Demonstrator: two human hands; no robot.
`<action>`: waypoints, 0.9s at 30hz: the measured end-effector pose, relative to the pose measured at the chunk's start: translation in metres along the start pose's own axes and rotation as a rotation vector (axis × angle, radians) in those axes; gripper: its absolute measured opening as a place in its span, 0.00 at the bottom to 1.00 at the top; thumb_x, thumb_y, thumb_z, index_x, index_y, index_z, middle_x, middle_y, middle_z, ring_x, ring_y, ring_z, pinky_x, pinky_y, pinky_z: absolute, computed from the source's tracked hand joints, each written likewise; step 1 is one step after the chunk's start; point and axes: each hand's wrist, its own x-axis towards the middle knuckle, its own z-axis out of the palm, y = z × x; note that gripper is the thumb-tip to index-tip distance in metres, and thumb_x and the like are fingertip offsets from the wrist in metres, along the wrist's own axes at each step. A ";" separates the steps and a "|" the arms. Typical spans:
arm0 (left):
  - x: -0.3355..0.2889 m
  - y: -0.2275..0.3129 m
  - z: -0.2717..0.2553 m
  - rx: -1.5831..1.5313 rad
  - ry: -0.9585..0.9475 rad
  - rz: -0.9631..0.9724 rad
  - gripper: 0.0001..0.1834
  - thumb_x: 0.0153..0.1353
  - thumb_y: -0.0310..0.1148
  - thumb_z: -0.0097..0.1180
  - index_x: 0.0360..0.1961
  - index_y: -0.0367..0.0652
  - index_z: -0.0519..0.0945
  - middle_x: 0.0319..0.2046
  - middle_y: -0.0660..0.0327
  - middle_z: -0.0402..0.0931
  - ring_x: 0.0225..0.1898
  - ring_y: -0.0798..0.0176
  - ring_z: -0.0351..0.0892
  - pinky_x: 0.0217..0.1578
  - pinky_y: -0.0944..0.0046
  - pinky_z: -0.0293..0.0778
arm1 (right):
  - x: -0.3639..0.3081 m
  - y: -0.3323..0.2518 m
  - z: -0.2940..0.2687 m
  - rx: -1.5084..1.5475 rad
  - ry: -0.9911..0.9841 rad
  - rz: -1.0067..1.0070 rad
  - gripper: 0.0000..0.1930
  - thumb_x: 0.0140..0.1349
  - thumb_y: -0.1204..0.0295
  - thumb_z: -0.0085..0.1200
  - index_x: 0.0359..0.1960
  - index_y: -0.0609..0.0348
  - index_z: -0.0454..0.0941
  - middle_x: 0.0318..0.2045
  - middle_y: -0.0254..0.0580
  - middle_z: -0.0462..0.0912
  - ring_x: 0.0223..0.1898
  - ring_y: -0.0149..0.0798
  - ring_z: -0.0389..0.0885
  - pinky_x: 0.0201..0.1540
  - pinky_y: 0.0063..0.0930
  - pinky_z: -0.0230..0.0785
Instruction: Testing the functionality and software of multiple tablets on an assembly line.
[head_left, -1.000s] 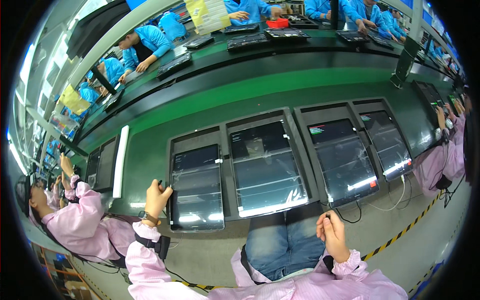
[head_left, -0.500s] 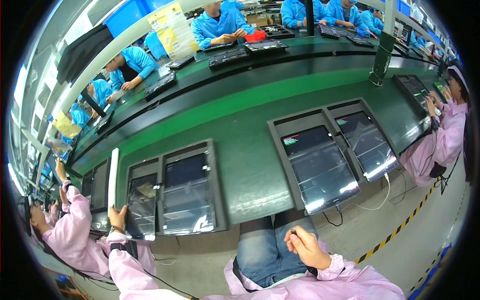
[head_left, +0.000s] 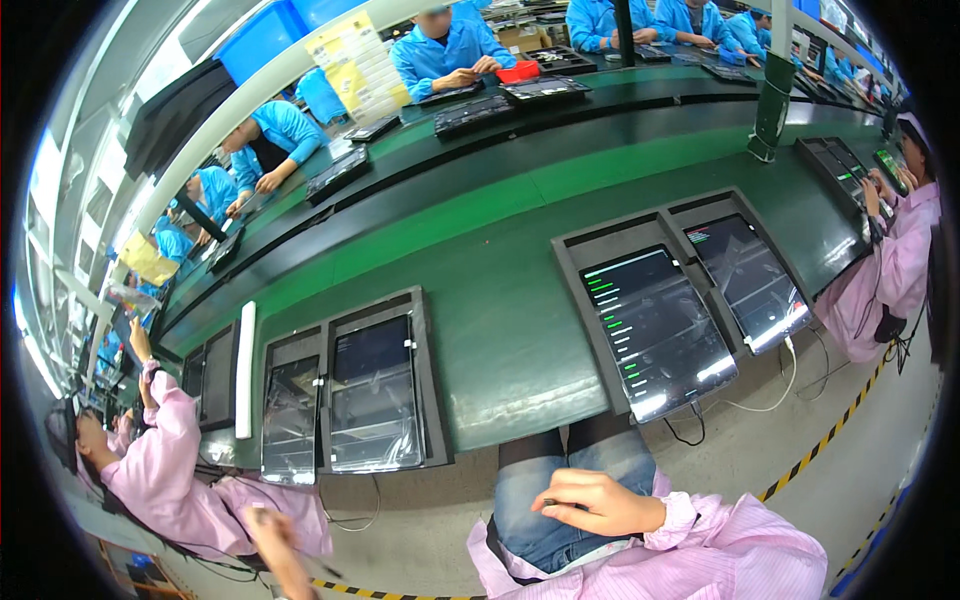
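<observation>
My right hand [head_left: 603,502] is closed above my lap, with a small dark piece [head_left: 549,502] pinched between thumb and fingers; its kind is too small to tell. My left hand [head_left: 268,535], smeared by motion, is low at the left, below the left tray and apart from it. In the left dark tray [head_left: 436,400] lie two tablets with dark screens: a left tablet [head_left: 291,420] and a right tablet [head_left: 374,400]. The right tray [head_left: 588,262] holds a tablet [head_left: 655,330] showing green and white lines and another tablet [head_left: 745,275] with few lines.
A white cable [head_left: 775,395] and a black cable [head_left: 690,436] hang from the right tray's tablets. A long white bar [head_left: 245,370] stands left of the left tray on the green table [head_left: 500,350]. Pink-clad co-workers sit at both sides; people in blue work across the table.
My left hand has left the left tablet's edge and moved down. My right hand has turned, its fingers now pointing left. Many lines have appeared on one right-tray tablet. The view has shifted slightly.
</observation>
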 end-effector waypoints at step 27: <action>-0.108 0.039 0.223 -0.638 -1.056 -0.244 0.12 0.70 0.38 0.35 0.30 0.44 0.62 0.13 0.67 0.55 0.15 0.75 0.49 0.17 0.73 0.48 | -0.174 0.089 -0.393 -0.184 0.940 0.659 0.35 0.67 0.43 0.27 0.59 0.61 0.65 0.56 0.45 0.70 0.56 0.35 0.67 0.59 0.25 0.55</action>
